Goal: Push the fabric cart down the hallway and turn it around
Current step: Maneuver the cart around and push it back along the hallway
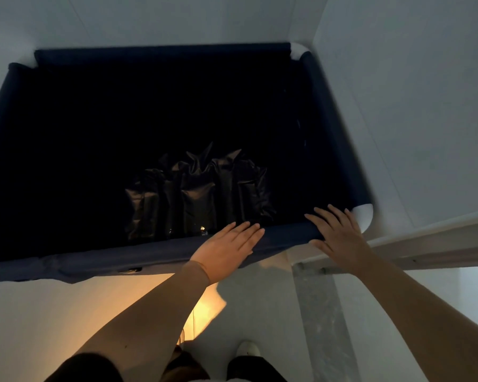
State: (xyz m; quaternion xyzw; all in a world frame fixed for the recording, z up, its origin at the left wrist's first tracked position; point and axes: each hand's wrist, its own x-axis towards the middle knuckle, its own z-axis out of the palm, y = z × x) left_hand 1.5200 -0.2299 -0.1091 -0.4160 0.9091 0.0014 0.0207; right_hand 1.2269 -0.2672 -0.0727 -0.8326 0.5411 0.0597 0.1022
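Observation:
A big fabric cart [160, 260] with dark navy cloth walls and white corner pieces fills the upper part of the head view. Deep inside it lies a crumpled black shiny bag [199, 194]. My left hand [226, 249] lies flat on the near rim, fingers straight and together. My right hand [338, 234] rests flat on the same rim near the right corner, fingers spread. Neither hand curls around the rim.
A white wall [414, 106] runs close along the cart's right side, with a white rail or ledge [425, 241] just right of my right hand. Pale floor [260, 307] lies below, with a warm patch of light. My white shoe [247, 348] shows at the bottom.

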